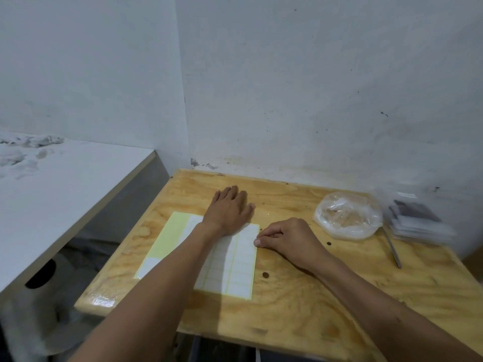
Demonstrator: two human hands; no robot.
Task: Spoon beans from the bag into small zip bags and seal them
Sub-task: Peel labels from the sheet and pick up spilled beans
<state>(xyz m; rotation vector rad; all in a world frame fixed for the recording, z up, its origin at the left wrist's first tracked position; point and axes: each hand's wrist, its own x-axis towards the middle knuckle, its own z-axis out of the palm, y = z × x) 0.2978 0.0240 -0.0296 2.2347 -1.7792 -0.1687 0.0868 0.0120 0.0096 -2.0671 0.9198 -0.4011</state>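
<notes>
A clear plastic bag (347,216) of pale beans sits open at the table's back right. Beside it on the right lies a stack of small zip bags (418,222). A metal spoon (393,248) lies in front of them, its handle pointing toward me. A sheet of white sticker labels (227,270) on yellow backing lies flat in the middle. My left hand (230,209) rests flat with straight fingers on the sheet's far edge and the table. My right hand (285,237) has curled fingers, with thumb and fingertips pinching at the sheet's right edge.
The wooden table (300,309) stands in a corner against white walls. A white counter (65,194) with crumpled white material sits to the left, across a gap. Dark spots mark the wood near the sheet.
</notes>
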